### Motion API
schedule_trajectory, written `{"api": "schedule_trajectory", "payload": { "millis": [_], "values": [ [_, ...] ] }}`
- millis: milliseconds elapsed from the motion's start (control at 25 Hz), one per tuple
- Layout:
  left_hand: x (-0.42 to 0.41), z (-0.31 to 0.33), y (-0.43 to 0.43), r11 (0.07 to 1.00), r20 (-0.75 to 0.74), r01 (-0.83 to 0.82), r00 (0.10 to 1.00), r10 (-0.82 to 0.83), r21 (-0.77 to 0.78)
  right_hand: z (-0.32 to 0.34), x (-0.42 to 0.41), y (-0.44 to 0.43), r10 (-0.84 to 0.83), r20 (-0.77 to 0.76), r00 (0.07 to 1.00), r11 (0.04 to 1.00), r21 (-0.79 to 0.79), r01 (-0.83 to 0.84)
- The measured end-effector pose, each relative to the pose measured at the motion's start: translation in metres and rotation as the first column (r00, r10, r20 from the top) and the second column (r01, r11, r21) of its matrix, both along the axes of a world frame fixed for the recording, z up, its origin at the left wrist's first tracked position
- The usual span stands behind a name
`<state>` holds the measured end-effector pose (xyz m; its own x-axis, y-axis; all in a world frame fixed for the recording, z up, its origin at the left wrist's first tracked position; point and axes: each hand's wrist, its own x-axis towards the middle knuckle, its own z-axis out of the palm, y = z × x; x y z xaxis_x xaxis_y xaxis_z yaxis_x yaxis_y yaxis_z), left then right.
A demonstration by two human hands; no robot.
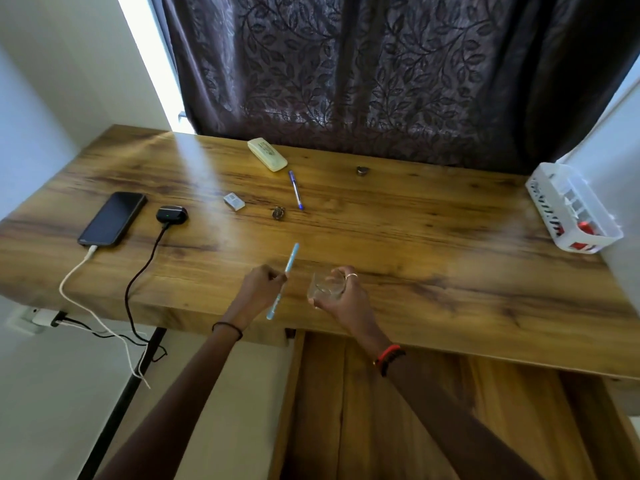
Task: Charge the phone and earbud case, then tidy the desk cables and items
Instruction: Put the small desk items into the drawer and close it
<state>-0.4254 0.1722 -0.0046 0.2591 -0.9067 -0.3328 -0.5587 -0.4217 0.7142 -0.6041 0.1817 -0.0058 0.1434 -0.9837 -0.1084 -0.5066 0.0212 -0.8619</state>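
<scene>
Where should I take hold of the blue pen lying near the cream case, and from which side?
Grip the blue pen mid-barrel, coming straight down from above. It lies flat on the desk, running away from you, with bare wood on both long sides, so fingers can close across it from left and right. The cream case sits just beyond its far end, so stay clear of that tip.

Two pens (295, 189) (282, 280), two cables (74, 273) (143, 268), one phone (112, 218), one earbud case (172, 214), one glass (326, 288), one white basket (573, 209), one cream case (267, 154)
</scene>
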Motion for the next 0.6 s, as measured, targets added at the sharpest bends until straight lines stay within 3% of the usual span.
{"api": "schedule_trajectory", "payload": {
  "millis": [200, 360, 480, 600],
  "values": [
    [-0.058, -0.018, 0.05, 0.975, -0.151, 0.174, 0.977, -0.152, 0.141, -0.012, -0.049, 0.055, -0.029, -0.03, 0.999, 1.0, 0.011, 0.029],
    [-0.087, -0.036, 0.096, 0.872, -0.244, 0.381, 0.917, -0.315, 0.308, -0.022, -0.079, 0.091, 0.046, -0.1, 0.994, 0.994, 0.103, -0.035],
    [-0.101, -0.058, 0.119, 0.819, -0.242, 0.439, 0.896, -0.372, 0.368, -0.034, -0.094, 0.113, 0.062, -0.148, 0.987, 0.985, 0.167, -0.037],
    [-0.106, -0.086, 0.129, 0.846, -0.15, 0.374, 0.928, -0.342, 0.381, -0.053, -0.099, 0.125, 0.042, -0.167, 0.985, 0.976, 0.216, -0.005]
  ]
}}
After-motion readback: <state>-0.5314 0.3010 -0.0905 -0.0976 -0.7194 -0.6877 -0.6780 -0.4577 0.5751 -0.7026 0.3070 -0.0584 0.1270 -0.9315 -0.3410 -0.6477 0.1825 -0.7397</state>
